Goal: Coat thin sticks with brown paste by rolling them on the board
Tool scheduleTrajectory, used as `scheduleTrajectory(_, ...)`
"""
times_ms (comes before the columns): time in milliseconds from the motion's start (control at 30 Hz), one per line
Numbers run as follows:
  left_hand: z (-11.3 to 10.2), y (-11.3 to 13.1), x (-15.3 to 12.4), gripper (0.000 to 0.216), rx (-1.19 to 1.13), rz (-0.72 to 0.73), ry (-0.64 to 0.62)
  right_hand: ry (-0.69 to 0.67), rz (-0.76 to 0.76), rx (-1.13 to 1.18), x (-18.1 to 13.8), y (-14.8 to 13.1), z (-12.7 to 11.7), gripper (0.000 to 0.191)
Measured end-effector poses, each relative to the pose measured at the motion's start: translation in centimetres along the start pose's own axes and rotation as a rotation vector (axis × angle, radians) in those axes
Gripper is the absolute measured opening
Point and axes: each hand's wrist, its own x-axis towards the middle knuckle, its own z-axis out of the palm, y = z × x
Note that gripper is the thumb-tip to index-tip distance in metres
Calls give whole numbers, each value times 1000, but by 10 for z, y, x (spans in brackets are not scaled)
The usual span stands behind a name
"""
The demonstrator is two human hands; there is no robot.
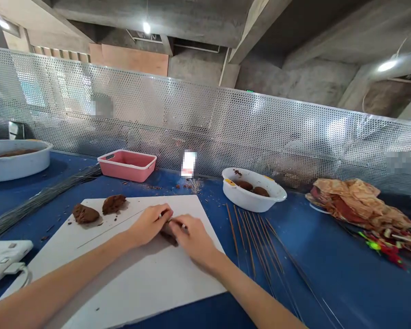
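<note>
Perforated metal screen ran along the far edge of a blue desk, below a concrete ceiling. Near the bottom of the frame, a white board lay on the desk, with two brown lumps at its upper left. The left hand and right hand met at the center, both grips closed on a dark brown lump, mostly hidden between the fingers. A thin wire lay across the board, reaching toward the left hand. Thin sticks lay loose on the desk just right of the board. Farther up, a white bowl held more lumps, and a pink tray stood left of it. A bundle of wires lay at the left, beneath a gray tub.
</note>
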Motion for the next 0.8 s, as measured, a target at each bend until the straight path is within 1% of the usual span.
scheduleTrajectory(67,2,3,6,32,80,-21,32,171,161,214,5,3,-4,33)
scheduleTrajectory(133,11,8,15,28,167,-5,39,338,278,382,9,8,-7,32)
scheduleTrajectory(200,25,12,23,25,231,68,-21,443,334,492,11,14,-8,30)
scheduleTrajectory(267,40,15,27,29,288,183,-124,499,354,559,12,20,-8,29)
scheduleTrajectory(333,51,17,23,36,341,282,-184,521,358,587,12,23,-7,27)
scheduleTrajectory(400,55,18,10,45,378,318,-180,514,362,605,12,24,-6,28)
scheduleTrajectory(467,53,19,-9,52,399,316,-175,497,362,619,12,23,-6,29)
scheduleTrajectory(533,48,20,-27,52,411,306,-192,489,356,617,13,21,-6,30)
scheduleTrajectory(600,46,19,-37,52,429,295,-202,494,351,605,13,19,-6,29)
scheduleTrajectory(633,46,18,-37,52,441,291,-202,499,351,603,13,18,-6,29)
scheduleTrajectory(700,49,14,-27,52,464,296,-194,509,361,612,12,18,-7,28)
scheduleTrajectory(767,55,8,-7,49,493,319,-202,519,376,636,11,18,-8,27)
scheduleTrajectory(800,59,6,5,46,517,345,-237,527,381,648,11,18,-9,25)
